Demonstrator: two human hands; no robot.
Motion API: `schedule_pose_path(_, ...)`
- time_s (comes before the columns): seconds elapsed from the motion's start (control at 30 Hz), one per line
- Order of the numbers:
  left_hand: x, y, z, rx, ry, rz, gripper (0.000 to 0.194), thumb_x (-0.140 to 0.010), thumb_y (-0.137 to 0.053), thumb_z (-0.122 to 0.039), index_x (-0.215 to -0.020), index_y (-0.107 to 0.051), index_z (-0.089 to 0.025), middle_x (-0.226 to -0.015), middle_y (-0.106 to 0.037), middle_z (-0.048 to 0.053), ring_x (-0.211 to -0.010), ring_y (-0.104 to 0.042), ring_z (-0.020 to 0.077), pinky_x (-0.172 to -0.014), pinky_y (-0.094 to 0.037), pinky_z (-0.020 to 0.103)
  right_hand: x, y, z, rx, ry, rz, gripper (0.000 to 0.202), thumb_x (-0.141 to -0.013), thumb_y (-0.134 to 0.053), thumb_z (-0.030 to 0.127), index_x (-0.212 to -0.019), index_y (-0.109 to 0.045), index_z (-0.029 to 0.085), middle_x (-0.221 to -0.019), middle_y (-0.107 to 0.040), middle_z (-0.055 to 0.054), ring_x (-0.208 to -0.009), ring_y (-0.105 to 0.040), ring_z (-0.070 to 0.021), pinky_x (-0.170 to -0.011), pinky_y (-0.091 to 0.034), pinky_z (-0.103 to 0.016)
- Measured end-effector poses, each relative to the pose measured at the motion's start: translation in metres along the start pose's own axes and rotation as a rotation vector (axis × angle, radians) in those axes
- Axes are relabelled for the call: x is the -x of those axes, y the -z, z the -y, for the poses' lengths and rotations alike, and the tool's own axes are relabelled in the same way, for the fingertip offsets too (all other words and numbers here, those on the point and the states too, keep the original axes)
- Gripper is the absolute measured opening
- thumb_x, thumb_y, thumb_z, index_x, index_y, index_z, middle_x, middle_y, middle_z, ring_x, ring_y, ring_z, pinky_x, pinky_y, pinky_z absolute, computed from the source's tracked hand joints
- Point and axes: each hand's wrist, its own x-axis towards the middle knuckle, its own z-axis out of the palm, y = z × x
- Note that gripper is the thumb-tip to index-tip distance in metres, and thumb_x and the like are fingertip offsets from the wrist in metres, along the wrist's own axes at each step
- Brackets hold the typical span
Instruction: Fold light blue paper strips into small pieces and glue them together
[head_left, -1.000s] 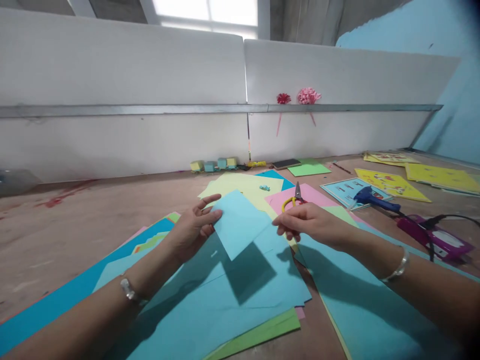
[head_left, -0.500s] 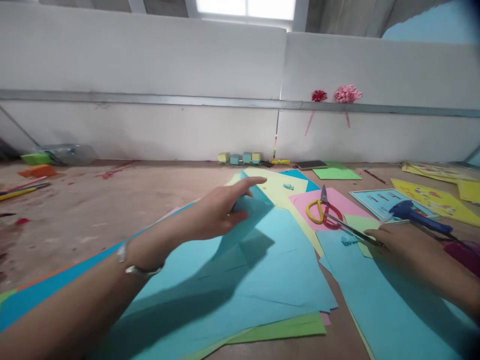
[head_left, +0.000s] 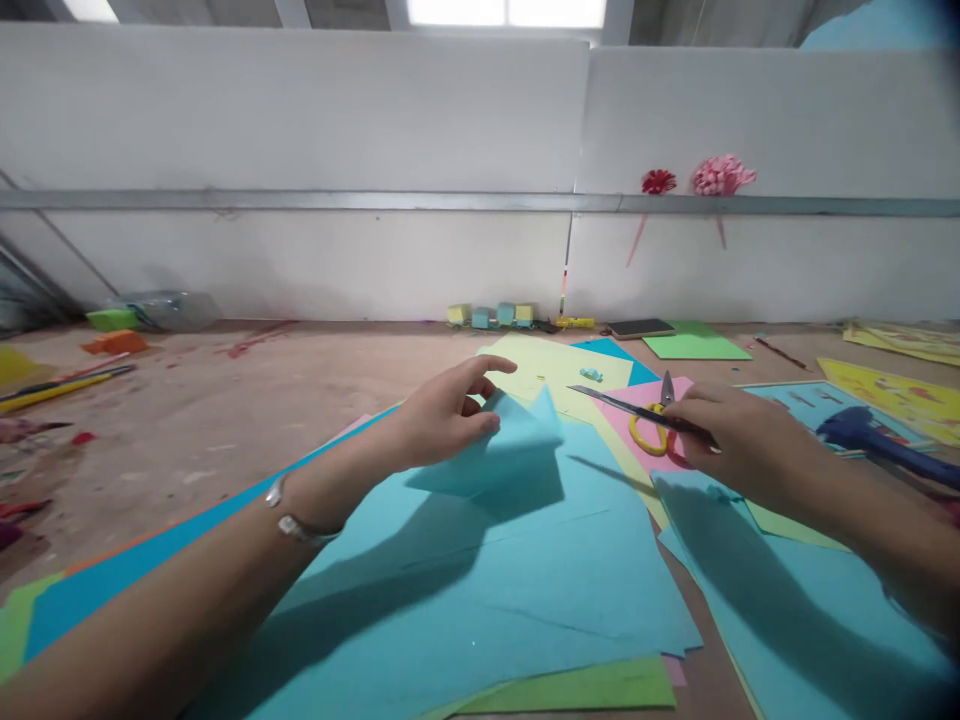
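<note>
My left hand (head_left: 450, 408) has its thumb and index finger curved around the edge of a small light blue paper piece (head_left: 499, 445), which stands partly raised over larger light blue sheets (head_left: 540, 570). A thin metal blade-like tool (head_left: 637, 410) is held in my right hand (head_left: 720, 425), its tip pointing left toward the raised paper. Behind that hand, scissors with yellow and red handles (head_left: 649, 432) lie on a pink sheet (head_left: 611, 420). More light blue paper (head_left: 810, 600) lies under my right forearm.
A blue glue gun (head_left: 885, 440) lies at the right by printed yellow sheets (head_left: 892, 400). Small yellow and blue blocks (head_left: 491, 317) stand along the white wall (head_left: 300, 270). Pencils (head_left: 67, 390) and an orange piece (head_left: 116, 343) are at the left.
My right hand has lifted the metal tool and moved it left and up, off the right-hand paper. The small blue piece at my left hand now lies lower, with a raised corner.
</note>
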Motion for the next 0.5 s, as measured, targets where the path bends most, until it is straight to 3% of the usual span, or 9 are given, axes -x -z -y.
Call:
schedule_pose_path(0.2, 0.019, 0.017, -0.018, -0.384, -0.274, 0.009, 0.037, -0.083, -0.056, -0.014, -0.116, -0.067, -0.026, -0.084, -0.068, 0.0, -0.065, -0.057, 0.0117, -0.062, -0.045, 0.024, 0.002, -0.032, 0.001, -0.204, 0.087, -0.112, 0.029, -0.08, -0.046, 0.008, -0.093, -0.07, 0.018, -0.095, -0.069, -0.009, -0.081, -0.065, -0.0209, -0.065, -0.048, -0.029)
schedule_pose_path(0.37, 0.006, 0.009, 0.002, -0.366, -0.304, 0.164, 0.045, -0.081, -0.058, -0.011, -0.123, -0.065, -0.023, -0.087, -0.073, 0.001, -0.071, -0.063, 0.0129, -0.065, -0.048, 0.024, 0.009, -0.034, 0.01, -0.253, 0.164, -0.005, 0.031, -0.079, -0.047, 0.005, -0.091, -0.071, 0.02, -0.089, -0.067, -0.007, -0.08, -0.064, -0.0206, -0.065, -0.05, -0.03)
schedule_pose_path(0.5, -0.007, 0.005, 0.021, -0.239, -0.26, 0.18, 0.042, -0.081, -0.061, -0.018, -0.123, -0.064, -0.019, -0.086, -0.072, 0.002, -0.068, -0.06, 0.0128, -0.06, -0.048, 0.024, 0.014, -0.039, 0.024, -0.22, 0.174, 0.058, 0.03, -0.077, -0.05, 0.002, -0.085, -0.072, 0.021, -0.082, -0.064, -0.005, -0.071, -0.062, -0.0182, -0.059, -0.048, -0.027)
